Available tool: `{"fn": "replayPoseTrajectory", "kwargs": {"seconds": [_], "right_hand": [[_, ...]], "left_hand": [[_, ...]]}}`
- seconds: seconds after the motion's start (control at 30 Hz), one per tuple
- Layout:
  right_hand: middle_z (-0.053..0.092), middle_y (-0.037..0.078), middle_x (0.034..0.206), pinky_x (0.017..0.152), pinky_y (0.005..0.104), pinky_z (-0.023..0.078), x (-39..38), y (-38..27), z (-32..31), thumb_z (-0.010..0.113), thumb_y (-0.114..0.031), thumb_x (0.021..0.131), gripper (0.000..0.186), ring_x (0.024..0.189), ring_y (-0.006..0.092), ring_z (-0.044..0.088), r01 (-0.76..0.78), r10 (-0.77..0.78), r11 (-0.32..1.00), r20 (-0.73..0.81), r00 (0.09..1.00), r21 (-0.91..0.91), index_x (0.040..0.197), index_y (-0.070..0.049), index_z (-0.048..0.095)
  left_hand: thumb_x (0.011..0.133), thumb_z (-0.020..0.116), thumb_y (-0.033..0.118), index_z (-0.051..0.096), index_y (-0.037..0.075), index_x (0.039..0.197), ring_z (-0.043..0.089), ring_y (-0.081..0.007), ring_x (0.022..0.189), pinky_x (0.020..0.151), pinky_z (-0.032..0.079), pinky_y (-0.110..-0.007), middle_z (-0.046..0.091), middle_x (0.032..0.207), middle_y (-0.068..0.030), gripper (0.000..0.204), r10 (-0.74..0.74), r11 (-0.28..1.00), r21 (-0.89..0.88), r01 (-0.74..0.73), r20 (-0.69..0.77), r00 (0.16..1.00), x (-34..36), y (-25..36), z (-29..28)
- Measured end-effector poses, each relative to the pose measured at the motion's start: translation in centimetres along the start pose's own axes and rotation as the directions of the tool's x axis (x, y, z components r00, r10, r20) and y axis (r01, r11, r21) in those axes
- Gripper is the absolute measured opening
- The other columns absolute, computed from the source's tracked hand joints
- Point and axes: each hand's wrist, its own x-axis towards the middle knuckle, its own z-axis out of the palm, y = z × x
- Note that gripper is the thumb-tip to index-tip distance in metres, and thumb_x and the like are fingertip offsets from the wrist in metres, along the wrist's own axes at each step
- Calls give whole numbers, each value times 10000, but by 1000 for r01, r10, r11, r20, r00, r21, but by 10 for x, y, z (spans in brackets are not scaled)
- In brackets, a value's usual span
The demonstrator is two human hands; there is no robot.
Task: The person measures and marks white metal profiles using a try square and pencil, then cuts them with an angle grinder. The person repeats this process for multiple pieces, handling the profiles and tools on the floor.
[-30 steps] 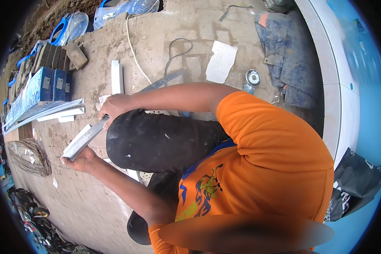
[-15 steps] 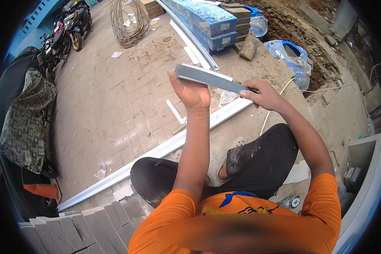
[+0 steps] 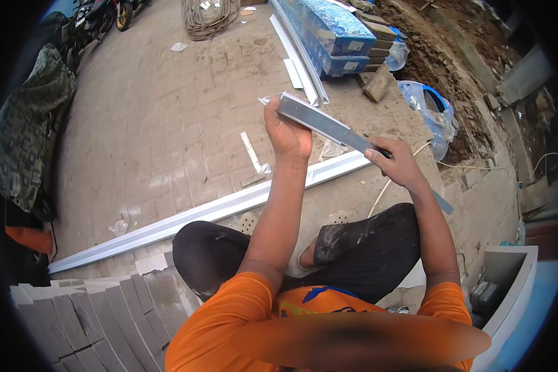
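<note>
In front of my knees, my left hand [image 3: 289, 133] is closed round a short white channel-shaped strip [image 3: 321, 127], with the thumb at its far end. A flat grey metal blade [image 3: 313, 118] lies lengthwise along the strip, slanting down to the right. My right hand [image 3: 394, 161] grips the dark near end of that blade, thumb on top. A blue-grey flat end [image 3: 441, 203] shows beyond my right forearm; whether it belongs to the blade I cannot tell. Below my hands, a long white profile [image 3: 211, 211] lies across the paving beyond my feet.
Grey blocks [image 3: 99, 322] are stacked at the lower left. Ahead stand blue boxes [image 3: 335, 37] beside more long white profiles [image 3: 291, 56]. A coil of wire [image 3: 209, 22] lies far off. Plastic-wrapped blue items [image 3: 431, 111] and a pale cable [image 3: 384, 186] are on the right.
My view has tilted down and turned slightly. Both hands keep hold of the strip and blade; the blade now slants more steeply, and a blue-grey end has appeared past my right forearm.
</note>
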Motion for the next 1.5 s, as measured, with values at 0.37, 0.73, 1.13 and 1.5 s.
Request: {"fn": "replayPoseTrajectory", "kwargs": {"seconds": [0.37,0.73,1.13,1.5], "right_hand": [[804,179,1057,792,401,594,1,2,6,744,-369,1003,488,882,259,754,-51,51,998,9,999,-40,1294,20,790],[793,149,1040,669,357,579,-4,1,4,763,-357,1005,482,803,200,733,-86,86,996,15,996,21,1307,18,790],[818,212,1106,966,431,570,0,4,7,751,-372,997,462,1048,336,775,-5,4,996,-16,1000,-88,1249,12,808],[733,59,901,506,292,497,1,12,9,769,-331,1013,443,602,108,626,-58,61,994,-29,998,97,1238,50,797]], "left_hand": [[938,720,419,639,81,1014,635,-325,919,922,543,-535,657,935,-113,355,-22,999,-48,17,-92,995,2,-6,-2],[924,801,477,609,109,1096,631,-279,994,930,536,-462,628,1031,-99,449,-32,999,-3,32,-108,994,0,-8,-5],[922,810,351,588,131,1045,615,-232,921,864,526,-415,597,954,-61,336,-32,999,-25,27,-245,969,6,-9,-9],[975,631,803,561,66,1351,582,-255,1211,1070,470,-452,593,1263,-96,830,-58,996,-75,51,-93,994,-2,-7,-7]]}}
